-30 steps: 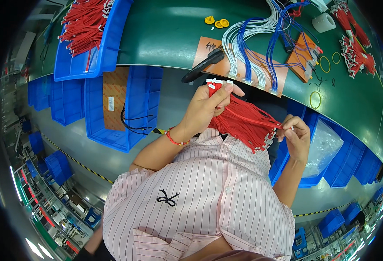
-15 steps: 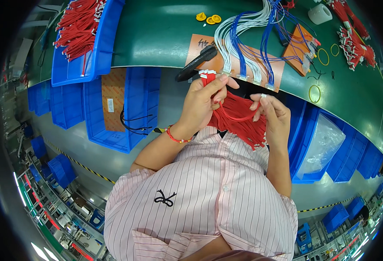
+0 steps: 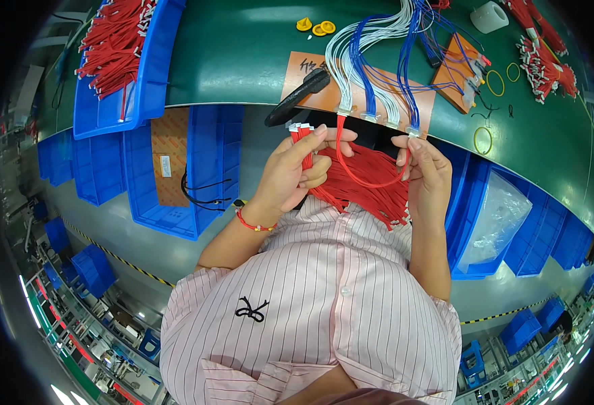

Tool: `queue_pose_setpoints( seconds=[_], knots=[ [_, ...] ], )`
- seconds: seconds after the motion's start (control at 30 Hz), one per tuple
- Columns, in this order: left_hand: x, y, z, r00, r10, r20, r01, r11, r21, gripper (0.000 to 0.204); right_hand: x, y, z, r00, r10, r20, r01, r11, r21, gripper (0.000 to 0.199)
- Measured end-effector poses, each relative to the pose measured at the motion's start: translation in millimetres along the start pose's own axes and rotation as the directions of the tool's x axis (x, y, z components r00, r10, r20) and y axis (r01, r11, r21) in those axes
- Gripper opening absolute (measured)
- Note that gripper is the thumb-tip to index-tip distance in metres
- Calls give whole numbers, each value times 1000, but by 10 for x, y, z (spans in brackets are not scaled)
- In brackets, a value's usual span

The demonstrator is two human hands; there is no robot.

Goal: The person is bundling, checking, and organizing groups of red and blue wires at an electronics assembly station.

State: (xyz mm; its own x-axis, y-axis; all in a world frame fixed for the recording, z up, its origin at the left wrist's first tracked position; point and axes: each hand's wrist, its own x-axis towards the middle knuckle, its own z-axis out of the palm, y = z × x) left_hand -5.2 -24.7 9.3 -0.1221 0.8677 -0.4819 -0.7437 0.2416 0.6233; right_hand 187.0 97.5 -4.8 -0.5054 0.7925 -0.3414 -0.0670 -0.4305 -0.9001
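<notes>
My left hand (image 3: 287,172) is closed round a small bunch of red cables (image 3: 301,127), their white connectors sticking out above the thumb. One red cable (image 3: 371,185) hangs in a loop. Its left end meets the connector (image 3: 343,112) under the white wires at the bench edge. My right hand (image 3: 428,165) pinches its other end at the rightmost connector (image 3: 413,131), under the blue wires; the fingers partly hide whether it is seated. A thick spread of red cables (image 3: 368,165) lies between my hands, against my striped shirt.
White and blue wires (image 3: 371,54) cross an orange board (image 3: 297,74) on the green bench (image 3: 236,54). A black handle-like piece (image 3: 297,98) juts over the edge. A blue bin (image 3: 151,81) of red cables stands left; an orange block (image 3: 453,74) and yellow rings (image 3: 484,140) lie right.
The loop's left end now sits at the left connector, and my left hand has drawn down and left with its bunch. My right hand has brought the other end to the rightmost connector.
</notes>
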Motion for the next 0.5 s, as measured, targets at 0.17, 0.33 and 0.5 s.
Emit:
queue_pose_setpoints(
  seconds=[0.17, 0.33, 0.5],
  knots=[
    [-29, -6, -26, 999, 33, -14, -33, 999, 40, 46, -18, 55, 28, 996, 86, 4, -84, 958, 274, 31],
    [37, 31, -1, 997, 73, -14, -72, 993, 91, 44, -2, 96, 10, 993, 91, 70, -110, 930, 351, 31],
    [211, 29, 21, 996, 90, 8, -91, 984, 154, 42, 25, 27, -112, 984, 37, 175, -46, 998, 50, 32]
  ],
)
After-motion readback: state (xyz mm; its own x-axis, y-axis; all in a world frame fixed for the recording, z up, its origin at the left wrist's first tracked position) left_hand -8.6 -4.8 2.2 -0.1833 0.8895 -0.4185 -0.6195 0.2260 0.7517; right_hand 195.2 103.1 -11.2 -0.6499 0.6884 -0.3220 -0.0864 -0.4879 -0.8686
